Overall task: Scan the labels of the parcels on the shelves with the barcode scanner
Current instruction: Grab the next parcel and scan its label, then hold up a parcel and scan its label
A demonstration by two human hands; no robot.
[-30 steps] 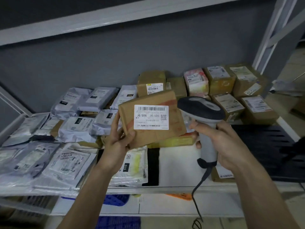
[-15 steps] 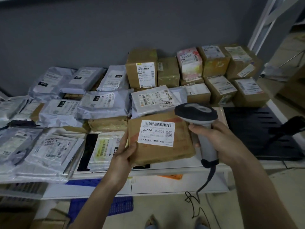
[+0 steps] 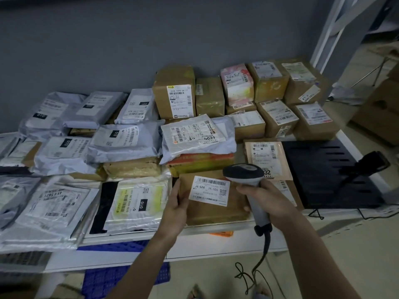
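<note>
Left hand (image 3: 175, 209) clamps the left edge of the brown parcel (image 3: 216, 210), thumb on top, fingers curled underneath. The parcel sits flat at the front edge of the white shelf (image 3: 133, 236), its white label (image 3: 209, 190) face up. Just right of the parcel, the right hand (image 3: 266, 201) is wrapped around the handle of the barcode scanner (image 3: 248, 182), fingers closed tight; the grey scanner head hangs over the parcel's top right corner, right beside the label. A black cable (image 3: 262, 258) trails from the handle down towards the floor.

Left of the parcel, grey poly mailers (image 3: 121, 143) lie in overlapping layers across the shelf. Behind the parcel, cardboard boxes (image 3: 174, 91) stand stacked against the grey wall (image 3: 151, 39). Right of the parcel, a black slotted panel (image 3: 323, 169) rests on the shelf. Below the shelf edge, a blue crate (image 3: 121, 277) shows.

The label on the parcel reads "J6-S06", with a barcode above and a QR code at its right. The mailer directly left of the parcel shows "010" on a black patch. The mailer behind the parcel reads "4021".
</note>
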